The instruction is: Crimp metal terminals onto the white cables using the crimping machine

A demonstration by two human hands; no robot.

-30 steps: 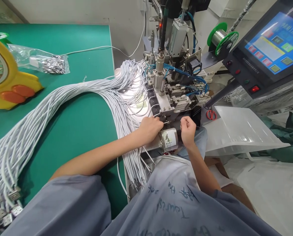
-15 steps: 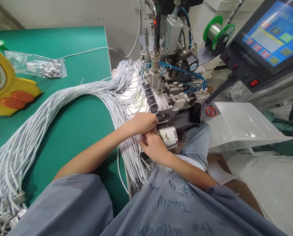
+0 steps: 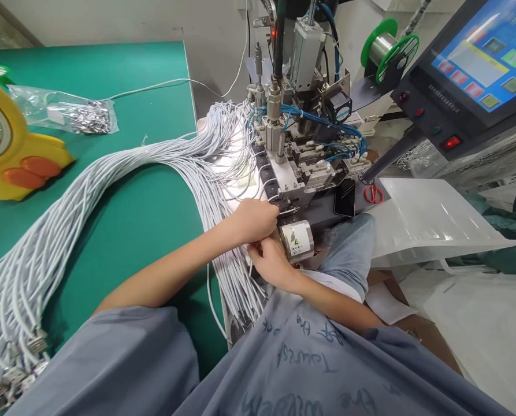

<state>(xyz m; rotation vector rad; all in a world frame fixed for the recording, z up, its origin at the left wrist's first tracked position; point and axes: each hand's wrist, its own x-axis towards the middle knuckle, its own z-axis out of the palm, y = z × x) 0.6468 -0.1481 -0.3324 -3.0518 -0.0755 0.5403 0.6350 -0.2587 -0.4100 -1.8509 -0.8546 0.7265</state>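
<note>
My left hand (image 3: pixel 260 221) is closed at the front edge of the machine (image 3: pixel 280 164), its fingers curled beside a small metal fixture (image 3: pixel 289 209); what they grip is hidden. Just below it, my right hand (image 3: pixel 271 261) has its fingers bent together near the left hand, and I cannot make out anything between them. A metal cylinder with a white label (image 3: pixel 298 240) sits right of both hands. The large bundle of white cables (image 3: pixel 132 155) runs over the green table (image 3: pixel 153 202), and more cable ends (image 3: pixel 240 289) hang down beside my hands.
On the right are a touch screen (image 3: pixel 483 60), a wire spool (image 3: pixel 383 49), a black phone (image 3: pixel 345 198), red scissors (image 3: pixel 374 195) and a translucent sheet (image 3: pixel 431 214). A bag of metal parts (image 3: pixel 88 117) and a yellow fan-like object (image 3: pixel 32 150) lie left.
The fingers of my right hand have drawn in closer together beneath my left hand. My left hand stays by the fixture. The view has shifted slightly.
</note>
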